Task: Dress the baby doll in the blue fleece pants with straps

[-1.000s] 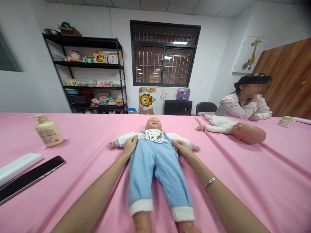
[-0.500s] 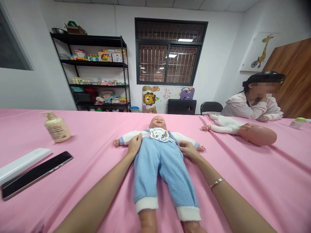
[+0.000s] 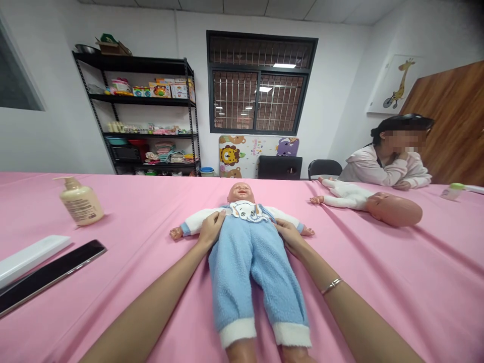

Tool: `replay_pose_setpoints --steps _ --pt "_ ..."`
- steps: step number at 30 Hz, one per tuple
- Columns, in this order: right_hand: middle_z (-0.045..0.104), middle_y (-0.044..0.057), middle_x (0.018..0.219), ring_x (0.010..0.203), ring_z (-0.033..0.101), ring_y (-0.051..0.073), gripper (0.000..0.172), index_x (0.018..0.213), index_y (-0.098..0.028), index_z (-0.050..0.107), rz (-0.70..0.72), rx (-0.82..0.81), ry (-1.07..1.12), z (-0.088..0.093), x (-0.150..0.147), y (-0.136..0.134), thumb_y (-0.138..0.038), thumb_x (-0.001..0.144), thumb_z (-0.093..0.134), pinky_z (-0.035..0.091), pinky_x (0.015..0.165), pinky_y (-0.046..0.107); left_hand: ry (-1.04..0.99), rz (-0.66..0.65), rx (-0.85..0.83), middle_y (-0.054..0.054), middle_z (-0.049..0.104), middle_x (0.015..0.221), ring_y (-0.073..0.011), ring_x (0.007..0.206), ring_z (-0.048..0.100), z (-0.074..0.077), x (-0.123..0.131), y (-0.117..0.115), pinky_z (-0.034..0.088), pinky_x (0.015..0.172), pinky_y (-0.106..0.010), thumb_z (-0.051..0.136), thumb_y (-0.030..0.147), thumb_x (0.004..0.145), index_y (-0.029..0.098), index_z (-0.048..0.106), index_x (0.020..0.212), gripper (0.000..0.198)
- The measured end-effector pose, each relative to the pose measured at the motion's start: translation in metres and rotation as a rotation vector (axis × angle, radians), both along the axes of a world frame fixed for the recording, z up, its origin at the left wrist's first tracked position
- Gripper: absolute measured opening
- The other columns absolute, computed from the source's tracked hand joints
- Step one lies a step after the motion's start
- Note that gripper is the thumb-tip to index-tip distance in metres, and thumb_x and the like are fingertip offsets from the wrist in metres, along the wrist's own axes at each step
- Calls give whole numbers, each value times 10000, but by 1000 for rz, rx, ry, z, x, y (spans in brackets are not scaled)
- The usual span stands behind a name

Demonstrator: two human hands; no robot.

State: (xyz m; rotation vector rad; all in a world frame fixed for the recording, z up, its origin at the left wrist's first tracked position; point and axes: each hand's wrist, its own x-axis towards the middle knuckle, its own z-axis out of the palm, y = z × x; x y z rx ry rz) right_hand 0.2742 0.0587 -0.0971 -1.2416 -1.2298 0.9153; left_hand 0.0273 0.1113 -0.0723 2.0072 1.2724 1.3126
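Observation:
A baby doll point(image 3: 241, 191) lies on its back on the pink tablecloth, head away from me. It wears a white long-sleeved top and fleecy blue overalls point(image 3: 231, 267) with white leg cuffs and an elephant face point(image 3: 247, 211) on the bib. My left hand point(image 3: 212, 228) is at the left side of the waist, thumb on top, its fingers closed on the overalls' edge. On the opposite side my right hand point(image 3: 288, 234) pinches the overalls' side edge below the bib; its fingertips are partly hidden by the fabric.
To the left are a pump bottle point(image 3: 81, 201), a white case point(image 3: 32, 257) and a phone point(image 3: 53, 275). A second doll in white point(image 3: 395, 208) lies at the right, near a seated person point(image 3: 381, 161) across the table. A small green-capped bottle point(image 3: 452, 191) stands farther right.
The view has shifted slightly. My left hand has edged inward along the overalls' side, and the doll's legs have swung a little to the right. My right hand stays at the waist.

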Motion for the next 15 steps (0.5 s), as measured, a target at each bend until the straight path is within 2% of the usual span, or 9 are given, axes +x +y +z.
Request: replay_pose_setpoints --steps 3,5,7,9,12,14,15 --pt "535 72 1056 923 543 147 320 1094 -115 518 -30 1 -11 0 4 1 -351 878 488 494 804 330 79 103 38 -1 553 629 -154 616 493 0 -4 -1 332 589 -250 295 483 875 173 507 629 449" --pt "537 67 1060 922 539 140 286 1067 -139 536 -50 0 -21 1 6 2 -350 887 471 492 806 311 219 180 60 -7 571 648 -159 630 519 5 -6 -4 329 579 -249 298 454 882 182 521 646 423" --pt "537 65 1061 925 538 142 281 1057 -143 543 -62 -2 -33 1 6 1 -353 887 468 491 805 305 403 239 104 -20 611 719 -172 674 552 15 -10 -7 345 597 -256 321 417 878 194 557 704 368" --pt "534 66 1066 930 537 149 298 1071 -135 537 -64 -4 -46 1 7 0 -357 883 476 491 806 312 555 317 196 -39 639 852 -195 780 576 32 -23 -10 380 675 -278 340 371 871 207 590 819 303" --pt "532 64 1066 932 539 163 332 1088 -115 527 -55 -15 -64 0 7 -1 -365 873 493 492 802 324 671 578 273 -106 569 1148 -261 1037 518 59 -69 -15 388 848 -372 367 371 850 189 527 1113 357" --pt "539 59 1046 914 542 161 332 1072 -108 533 -44 -27 -68 -2 7 -1 -369 871 495 495 786 315 782 771 165 -188 465 1275 -336 1152 427 66 -120 -21 358 902 -484 387 470 821 119 418 1239 546" --pt "546 54 1021 893 547 155 329 1056 -103 538 -37 -35 -68 -3 7 0 -372 870 496 497 770 305 840 836 80 -210 433 1302 -364 1186 387 65 -149 -26 335 915 -534 397 531 797 101 410 1238 616"
